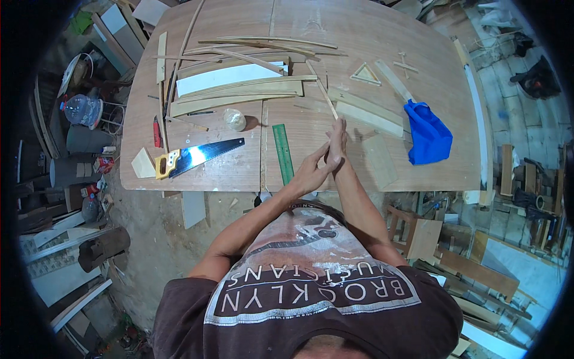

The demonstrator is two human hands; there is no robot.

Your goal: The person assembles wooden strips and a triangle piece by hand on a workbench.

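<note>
While palms press together, both hands [327, 157] pinch a thin strip [321, 90].

Guy's got on a dark brown t-shirt [311, 299] with short sleeves and a big faded print across the chest, whitish block lettering in a curved banner shape. Forearms bare, no gloves, watch or rings showing.

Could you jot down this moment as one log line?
hands: left and right pressed together round thin wooden stick | nearby: green ruler, handsaw, blue cloth | surface: wooden table
</note>
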